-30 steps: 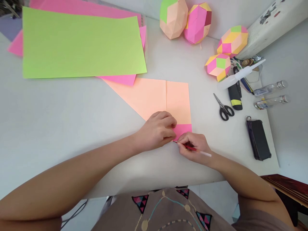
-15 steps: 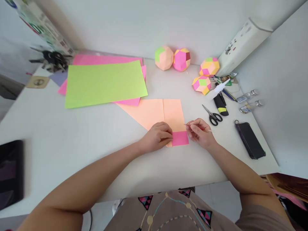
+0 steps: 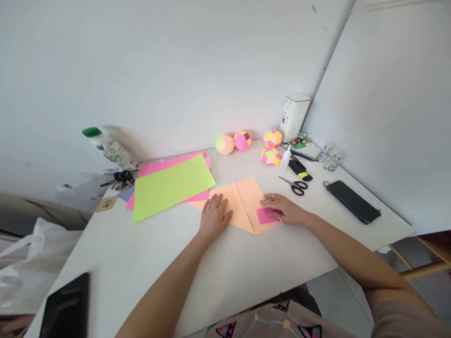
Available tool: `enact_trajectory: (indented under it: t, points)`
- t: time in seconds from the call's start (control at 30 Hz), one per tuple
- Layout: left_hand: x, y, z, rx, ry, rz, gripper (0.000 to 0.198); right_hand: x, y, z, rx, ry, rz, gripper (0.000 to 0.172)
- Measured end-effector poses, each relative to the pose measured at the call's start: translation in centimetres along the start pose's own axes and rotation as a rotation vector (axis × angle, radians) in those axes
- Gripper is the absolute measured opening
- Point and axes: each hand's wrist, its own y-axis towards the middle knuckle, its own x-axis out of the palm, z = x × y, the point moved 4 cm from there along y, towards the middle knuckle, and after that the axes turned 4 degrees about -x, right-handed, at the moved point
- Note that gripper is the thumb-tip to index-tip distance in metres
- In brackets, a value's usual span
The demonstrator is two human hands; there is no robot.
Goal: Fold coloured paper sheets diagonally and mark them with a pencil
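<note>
Left hand flat on peach paper, right hand with pen at pink piece

The two hands are apart, one on either side of the crease in the peach paper [image 3: 237, 206], which lies on the table [image 3: 243, 267] in front of the person. Left hand [image 3: 214, 216]: palm down, fingers extended and slightly spread, thumb out to the side; grips nothing, rests on the left part of the paper. Left forearm [image 3: 181, 277] slants up from the near edge. Right hand [image 3: 287, 210]: fingers loosely bent around a thin red pen [image 3: 281, 219], which points away from the person. Its fingers also cover the right side of the pink piece [image 3: 264, 216], which lies on the paper right of the crease. Exact fingertip contact: cannot tell. Right forearm [image 3: 338, 246] reaches in from the lower right, elbow bent. Scissors [image 3: 296, 185] lie beyond the right hand.
</note>
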Motion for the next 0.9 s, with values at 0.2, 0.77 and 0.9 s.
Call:
enact_trajectory:
  t: [0.2,0.77,0.9]
  points:
    - [0.5,-1.7,2.8,0.115,0.118,-0.110,0.042,-2.2,-1.0,2.2,0.087,-0.100,0.154,0.027]
    - [0.0,0.3,0.2,-0.142,0.079,-0.157,0.050,-1.7,-1.1,1.0,0.119,-0.153,0.110,0.022]
    - [-0.1,0.5,0.2,-0.179,0.056,-0.174,0.046,-1.8,-1.0,0.8,0.119,-0.155,0.122,0.021]
